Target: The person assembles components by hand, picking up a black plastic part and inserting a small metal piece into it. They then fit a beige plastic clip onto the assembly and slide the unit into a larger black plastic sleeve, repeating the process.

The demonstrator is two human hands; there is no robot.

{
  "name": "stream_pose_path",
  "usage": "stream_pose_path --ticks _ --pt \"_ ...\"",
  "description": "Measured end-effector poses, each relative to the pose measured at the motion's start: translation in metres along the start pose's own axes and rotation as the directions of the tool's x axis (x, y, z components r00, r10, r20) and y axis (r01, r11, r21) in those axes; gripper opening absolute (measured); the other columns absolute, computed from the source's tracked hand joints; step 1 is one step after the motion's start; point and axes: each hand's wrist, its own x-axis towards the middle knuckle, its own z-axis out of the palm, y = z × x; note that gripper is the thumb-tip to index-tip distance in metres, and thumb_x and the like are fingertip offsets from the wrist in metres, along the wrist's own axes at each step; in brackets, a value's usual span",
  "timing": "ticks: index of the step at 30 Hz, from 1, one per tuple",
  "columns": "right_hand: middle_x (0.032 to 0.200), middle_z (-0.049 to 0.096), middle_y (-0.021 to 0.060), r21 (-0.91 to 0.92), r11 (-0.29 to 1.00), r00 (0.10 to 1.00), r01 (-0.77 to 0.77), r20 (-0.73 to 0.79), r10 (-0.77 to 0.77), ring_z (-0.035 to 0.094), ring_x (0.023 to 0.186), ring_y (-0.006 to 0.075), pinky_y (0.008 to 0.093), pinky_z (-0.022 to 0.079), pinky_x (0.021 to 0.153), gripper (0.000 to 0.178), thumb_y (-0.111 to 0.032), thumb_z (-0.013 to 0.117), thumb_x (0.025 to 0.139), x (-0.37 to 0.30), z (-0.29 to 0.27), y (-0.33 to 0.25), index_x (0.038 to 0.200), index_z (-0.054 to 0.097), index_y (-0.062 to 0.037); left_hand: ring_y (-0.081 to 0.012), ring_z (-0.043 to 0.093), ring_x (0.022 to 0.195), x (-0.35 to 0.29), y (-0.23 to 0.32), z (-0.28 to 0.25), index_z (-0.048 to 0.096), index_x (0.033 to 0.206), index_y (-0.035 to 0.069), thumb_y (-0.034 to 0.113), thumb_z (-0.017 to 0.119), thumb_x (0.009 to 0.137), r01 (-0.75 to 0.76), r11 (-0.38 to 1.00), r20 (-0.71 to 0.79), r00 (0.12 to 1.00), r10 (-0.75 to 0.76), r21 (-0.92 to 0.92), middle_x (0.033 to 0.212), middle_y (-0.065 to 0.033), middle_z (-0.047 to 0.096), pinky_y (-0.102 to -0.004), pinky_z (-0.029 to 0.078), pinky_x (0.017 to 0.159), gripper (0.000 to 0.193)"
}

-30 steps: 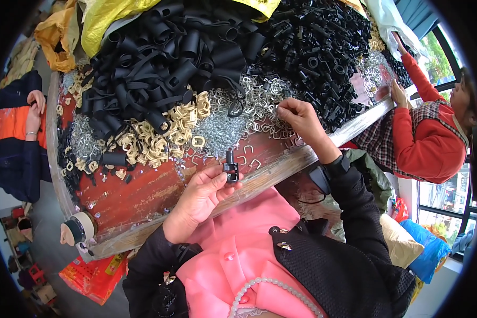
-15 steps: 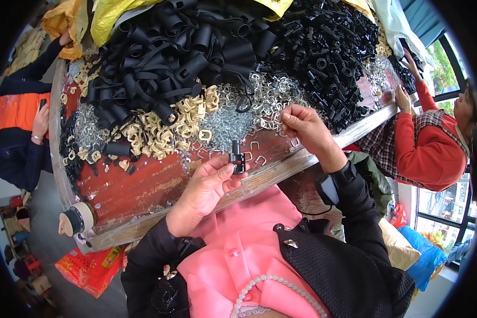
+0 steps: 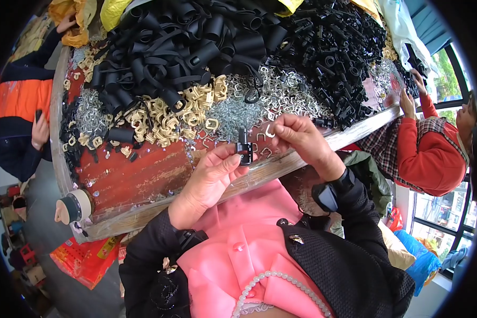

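Near the table's front edge, my left hand (image 3: 209, 180) holds a small black plastic part (image 3: 244, 152) upright between thumb and fingers. My right hand (image 3: 305, 140) is closed in a pinch a little to the right of that part and apart from it. What its fingertips hold, if anything, is too small to make out. Just beyond both hands lie a heap of tiny silvery pieces (image 3: 233, 116) and a spread of U-shaped metal clips (image 3: 289, 87). Beige plastic rings (image 3: 161, 117) are piled to their left.
Black tubes with straps (image 3: 159, 53) and small black plastic parts (image 3: 334, 58) cover the far table. A round container (image 3: 75, 206) stands at the wooden rim (image 3: 148, 218), front left. A person in orange and navy (image 3: 21, 106) is at left; another in red (image 3: 432, 151) works at right.
My right hand has come slightly left and down, nearer the black part. My left hand has risen a little with that part. The person at right has shifted their hands.
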Motion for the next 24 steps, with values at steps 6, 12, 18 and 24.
stream_pose_path --ticks 6,12,18,24 --pt "0.068 0.056 0.0003 -0.114 0.986 0.987 0.123 0.12 -0.109 0.048 0.056 0.0041 0.0173 0.04 0.051 0.016 -0.016 0.047 0.088 -0.006 0.029 0.007 0.082 0.053 -0.0021 -0.0214 0.054 0.096 -0.002 -0.003 0.005 0.053 0.105 0.003 0.009 0.056 0.081 -0.088 0.996 0.04 0.995 0.089 -0.03 0.101 -0.0137 0.057 -0.0315 0.043 0.085 0.025" --pt "0.074 0.053 0.0 -0.356 0.92 0.984 0.167 0.112 -0.136 0.049 0.061 0.0044 0.0165 0.039 0.052 0.016 -0.017 0.047 0.088 -0.014 0.047 -0.002 0.084 0.052 -0.0021 -0.0218 0.054 0.096 -0.008 -0.006 0.001 0.054 0.104 0.004 0.01 0.057 0.08 -0.151 0.989 0.002 0.989 0.151 -0.009 0.1 -0.0128 0.057 -0.032 0.043 0.086 0.025" --pt "0.079 0.054 0.0009 -0.018 0.98 0.967 0.198 0.165 -0.193 0.05 0.067 0.0059 0.0195 0.041 0.058 0.012 -0.012 0.05 0.086 -0.01 0.051 0.008 0.083 0.052 -0.0011 -0.0214 0.054 0.096 -0.013 0.005 0.003 0.053 0.106 0.004 0.013 0.057 0.08 -0.087 0.996 0.096 0.991 0.089 -0.018 0.1 -0.0113 0.058 -0.0308 0.044 0.083 0.028" --pt "0.078 0.055 0.0021 -0.068 0.965 0.958 0.252 0.162 -0.238 0.05 0.069 0.0071 0.022 0.042 0.06 0.011 -0.011 0.053 0.084 -0.013 0.054 0.009 0.08 0.051 -0.001 -0.0205 0.056 0.092 -0.016 0.004 0.001 0.052 0.107 0.003 0.013 0.056 0.081 -0.035 0.998 0.076 0.996 0.038 -0.044 0.1 -0.0098 0.058 -0.0281 0.048 0.077 0.029"
